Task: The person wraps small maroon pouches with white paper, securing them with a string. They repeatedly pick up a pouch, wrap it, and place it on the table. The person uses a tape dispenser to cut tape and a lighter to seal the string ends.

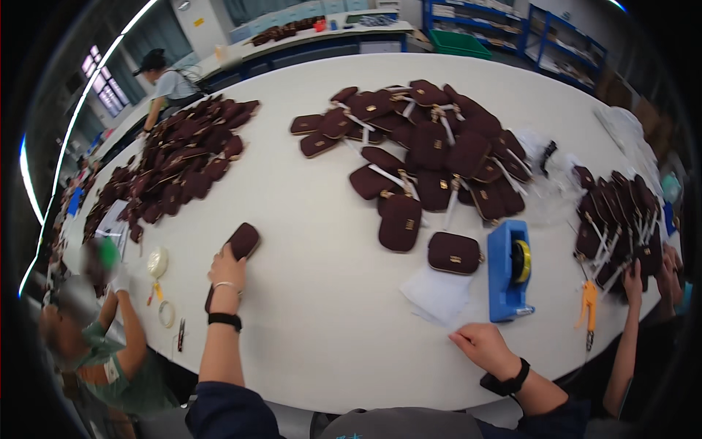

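Observation:
My left hand [228, 272] is closed over the near end of a dark maroon zip pouch [245, 240], which lies on the white table. Another dark piece [210, 297] shows beside my left wrist, mostly hidden by it. My right hand [485, 348] rests on the table with its fingers curled in, and nothing shows in it. Just beyond its thumb is a small stack of thin white sheets [436, 294]. Above the sheets lies a single maroon pouch [453, 253] with a small gold emblem. A blue tape dispenser [503, 274] with a yellow roll stands right of it.
Maroon pouches with white tags form a big pile [431, 146] at the far middle. Another heap [183, 154] lies far left. At right, a co-worker's hand [635, 282] touches more pouches, near an orange-handled tool [587, 306]. Small scissors [181, 335] and tape rolls lie left.

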Tool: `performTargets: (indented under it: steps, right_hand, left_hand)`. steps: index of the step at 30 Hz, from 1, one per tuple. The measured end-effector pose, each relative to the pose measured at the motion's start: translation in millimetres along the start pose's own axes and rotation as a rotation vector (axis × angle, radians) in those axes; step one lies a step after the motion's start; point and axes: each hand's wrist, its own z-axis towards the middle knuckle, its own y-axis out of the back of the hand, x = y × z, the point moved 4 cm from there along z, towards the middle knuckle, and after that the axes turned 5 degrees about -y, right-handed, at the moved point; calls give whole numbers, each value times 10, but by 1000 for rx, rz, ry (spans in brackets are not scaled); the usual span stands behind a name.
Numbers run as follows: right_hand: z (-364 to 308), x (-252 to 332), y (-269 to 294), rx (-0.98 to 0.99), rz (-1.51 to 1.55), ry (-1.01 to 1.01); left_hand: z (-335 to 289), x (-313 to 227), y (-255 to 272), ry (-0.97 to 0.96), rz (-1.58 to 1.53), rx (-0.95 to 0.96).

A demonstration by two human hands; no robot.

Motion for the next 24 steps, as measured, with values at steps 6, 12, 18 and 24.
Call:
performTargets:
  steps: [6, 12, 18, 24]
  right_hand:
    - [428, 67, 112, -262, -325, 114]
    - [609, -19, -23, -233, -358, -34]
    - [715, -139, -175, -256, -260, -140]
    - [727, -249, -156, -307, -173, -113]
  left_hand:
    - [-460, 140, -110, -210, 151, 12]
    - [-852, 184, -95, -306, -142, 140]
    - [-1000, 263, -31, -335, -3, 43]
    - [-1062, 249, -113, -426, -141, -26]
